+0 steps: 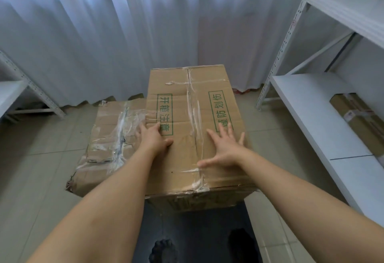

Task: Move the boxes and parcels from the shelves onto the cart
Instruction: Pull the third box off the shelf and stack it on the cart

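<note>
A large brown cardboard box (193, 117) with green printed characters and clear tape along its seam stands in the middle, on a dark cart deck (199, 231) that shows below it. My left hand (152, 136) rests on the box's top near its left edge, fingers reaching over that edge. On the top right of the seam lies my right hand (224, 148), flat with fingers spread. A lower, crumpled brown box (108, 142) with torn tape sits to the left of the big one. Another brown parcel (361, 121) lies under the right shelf.
White metal shelving (311, 104) runs along the right, with bare boards at two heights. A second white shelf (18, 88) stands at the left. White curtains (124, 34) hang behind the boxes. The floor is grey tile (37, 158).
</note>
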